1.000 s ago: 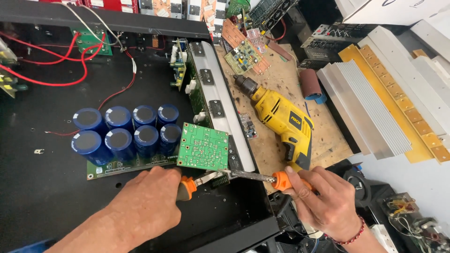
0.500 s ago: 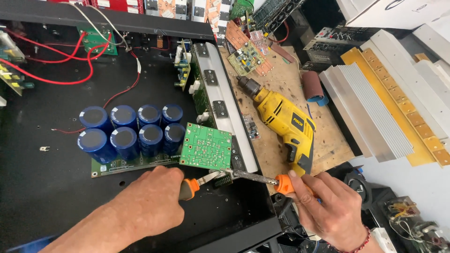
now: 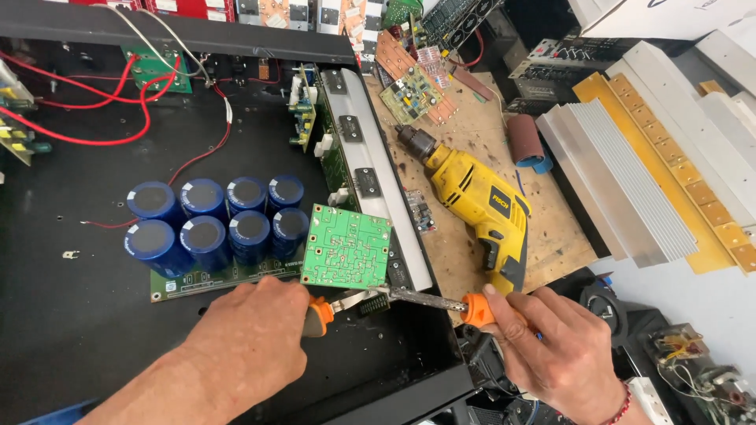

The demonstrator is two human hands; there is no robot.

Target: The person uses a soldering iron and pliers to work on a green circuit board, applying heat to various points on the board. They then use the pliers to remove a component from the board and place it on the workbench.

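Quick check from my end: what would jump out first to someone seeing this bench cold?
Probably the yellow drill lying on the wooden board right of the open black chassis, and the cluster of blue capacitors inside it. Below them, the left hand and right hand hold orange-handled tools at a green circuit board.

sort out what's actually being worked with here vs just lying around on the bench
In use: left hand on an orange-handled tool; right hand holding a soldering iron; small green circuit board at their tips.

Lying about: yellow drill; blue capacitors; sandpaper roll; aluminium heatsinks.
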